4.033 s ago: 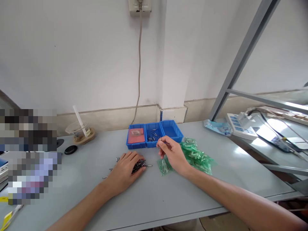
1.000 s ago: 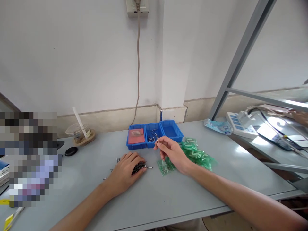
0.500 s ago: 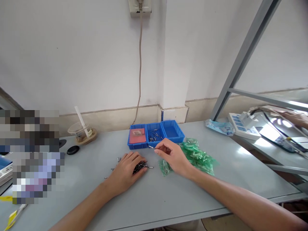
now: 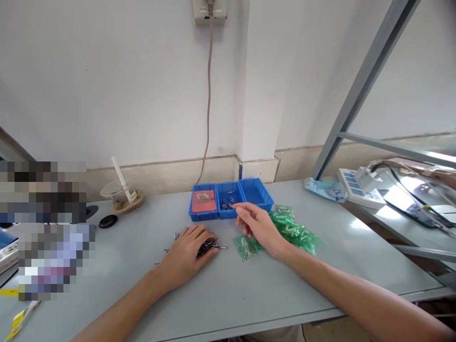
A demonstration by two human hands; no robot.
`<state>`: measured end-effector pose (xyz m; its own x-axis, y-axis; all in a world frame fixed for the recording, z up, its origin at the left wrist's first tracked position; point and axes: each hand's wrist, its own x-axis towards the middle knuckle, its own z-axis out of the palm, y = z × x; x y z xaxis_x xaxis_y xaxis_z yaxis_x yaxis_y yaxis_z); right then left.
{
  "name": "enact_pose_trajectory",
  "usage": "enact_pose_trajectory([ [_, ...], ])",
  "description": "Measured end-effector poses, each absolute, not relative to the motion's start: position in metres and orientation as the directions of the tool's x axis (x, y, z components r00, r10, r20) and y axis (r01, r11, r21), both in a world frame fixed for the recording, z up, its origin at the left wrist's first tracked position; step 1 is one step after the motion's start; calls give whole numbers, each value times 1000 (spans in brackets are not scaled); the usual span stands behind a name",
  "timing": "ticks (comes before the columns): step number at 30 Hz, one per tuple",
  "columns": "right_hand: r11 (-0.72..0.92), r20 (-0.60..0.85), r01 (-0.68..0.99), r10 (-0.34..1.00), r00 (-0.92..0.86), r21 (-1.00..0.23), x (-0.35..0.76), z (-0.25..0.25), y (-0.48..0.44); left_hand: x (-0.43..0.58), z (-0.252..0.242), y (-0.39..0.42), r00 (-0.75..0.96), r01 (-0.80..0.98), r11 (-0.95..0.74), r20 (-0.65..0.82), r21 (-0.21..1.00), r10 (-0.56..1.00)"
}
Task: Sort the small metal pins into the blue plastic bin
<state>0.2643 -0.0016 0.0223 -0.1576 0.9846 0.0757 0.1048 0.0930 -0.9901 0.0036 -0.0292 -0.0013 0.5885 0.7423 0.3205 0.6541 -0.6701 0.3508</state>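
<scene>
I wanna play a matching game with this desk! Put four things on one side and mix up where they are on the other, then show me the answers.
Things:
1. left hand
2. flat red thing
3. pile of green bags
4. long cord

Places:
A. hanging down from the white socket
B. over a heap of small metal pieces
C. beside the right hand
D. inside the blue tray farthest left in the picture

Right pairs: 1-B, 2-D, 3-C, 4-A
</scene>
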Motion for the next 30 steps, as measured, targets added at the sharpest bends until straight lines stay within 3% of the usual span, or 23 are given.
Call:
enact_pose_trajectory([
  [2,265,183,318,947,-265,-910,264,18,-4,4,-2,-29,582,655,-665,321,358,747],
  [4,483,272,479,853,-445,-733,264,13,-7,4,-4,-28,568,663,-650,315,372,760],
  [7,651,269,553,739,-617,-519,262,7,-12,4,-7,-27,554,667,-636,312,389,772],
  [10,680,250,564,714,-654,-468,260,7,-15,3,-8,-26,572,653,-653,315,385,757],
  [13,662,280,562,734,-619,-496,259,10,-16,3,-6,-27,577,650,-664,327,370,748],
  [17,563,327,524,815,-478,-639,260,13,-14,3,-4,-28,581,652,-669,331,357,743],
  [23,351,258,280,911,-321,-893,261,12,-9,3,-5,-28,581,662,-667,330,342,744],
  [30,250,202,200,951,-232,-947,261,12,-8,3,-4,-28,589,652,-676,332,343,737],
])
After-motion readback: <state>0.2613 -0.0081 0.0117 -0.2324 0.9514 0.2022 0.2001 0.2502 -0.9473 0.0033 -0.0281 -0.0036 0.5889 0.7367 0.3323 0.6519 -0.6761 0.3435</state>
